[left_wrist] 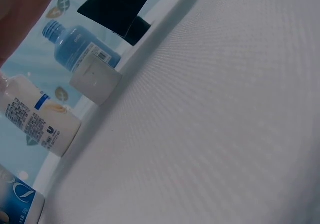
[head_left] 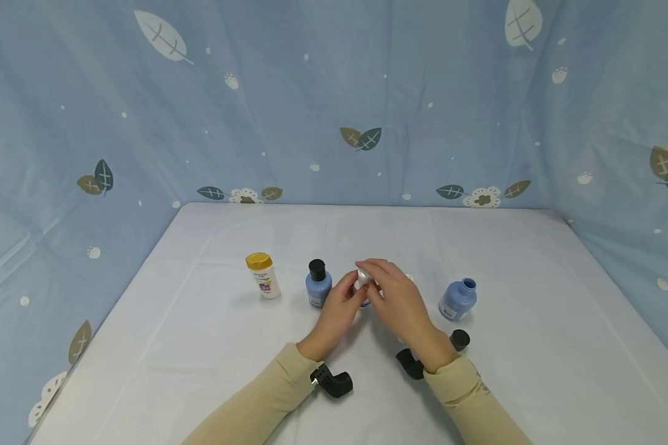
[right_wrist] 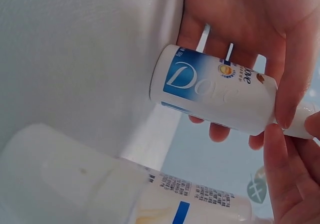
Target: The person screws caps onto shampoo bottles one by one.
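A white Dove bottle [right_wrist: 215, 91] with a blue label stands between my two hands, its white cap [head_left: 363, 276] showing among the fingers. From the right, my right hand [head_left: 398, 300] pinches the cap between thumb and forefinger; its other fingers extend behind the bottle in the right wrist view. My left hand [head_left: 336, 315] grips the bottle near its shoulder from the left, fingertips beside the right thumb. Close to the left hand is a blue bottle [head_left: 318, 287] with a black cap. Another white bottle [left_wrist: 42, 116] with printed text is mostly hidden behind my right hand in the head view.
At the left stands a white bottle [head_left: 264, 281] with a gold cap. An uncapped blue bottle [head_left: 456, 301] is to the right. A loose black cap [head_left: 459, 339] lies beside my right forearm, and a white, cup-like piece [left_wrist: 95, 79] rests under it. Blue leaf-patterned fabric [head_left: 312, 93] hangs behind.
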A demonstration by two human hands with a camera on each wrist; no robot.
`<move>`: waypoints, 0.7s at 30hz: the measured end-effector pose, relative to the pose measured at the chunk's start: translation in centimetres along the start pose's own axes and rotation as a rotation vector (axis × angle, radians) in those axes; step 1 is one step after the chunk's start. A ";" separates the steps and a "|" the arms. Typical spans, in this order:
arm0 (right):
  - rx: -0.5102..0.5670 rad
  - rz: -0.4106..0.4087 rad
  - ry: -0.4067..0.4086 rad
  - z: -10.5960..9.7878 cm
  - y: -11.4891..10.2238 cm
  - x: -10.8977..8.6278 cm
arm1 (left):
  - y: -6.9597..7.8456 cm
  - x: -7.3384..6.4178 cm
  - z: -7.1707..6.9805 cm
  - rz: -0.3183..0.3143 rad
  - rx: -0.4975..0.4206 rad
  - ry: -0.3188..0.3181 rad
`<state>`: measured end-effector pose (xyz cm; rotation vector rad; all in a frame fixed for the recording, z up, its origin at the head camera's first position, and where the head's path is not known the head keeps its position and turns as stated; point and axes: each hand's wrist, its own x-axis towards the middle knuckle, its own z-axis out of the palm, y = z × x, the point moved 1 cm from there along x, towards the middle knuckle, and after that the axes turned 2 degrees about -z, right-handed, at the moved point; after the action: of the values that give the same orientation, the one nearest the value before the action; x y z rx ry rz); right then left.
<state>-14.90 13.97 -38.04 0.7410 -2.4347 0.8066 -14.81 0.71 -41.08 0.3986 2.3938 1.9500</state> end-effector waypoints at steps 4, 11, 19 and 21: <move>-0.010 -0.001 0.018 0.0 0.1 0.0 | -0.4 0.1 0.0 0.029 0.001 0.002; 0.003 0.016 0.016 -0.2 0.2 0.1 | -3.1 0.9 0.3 0.003 0.001 0.016; -0.005 0.009 0.027 -0.3 0.2 0.0 | -2.9 0.8 0.3 0.009 -0.014 0.009; 0.006 0.012 0.029 -0.4 0.3 0.0 | -3.0 0.9 0.3 0.017 -0.015 0.002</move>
<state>-15.00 14.39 -37.89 0.7127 -2.4138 0.8235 -16.13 0.68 -43.95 0.4179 2.3836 1.9752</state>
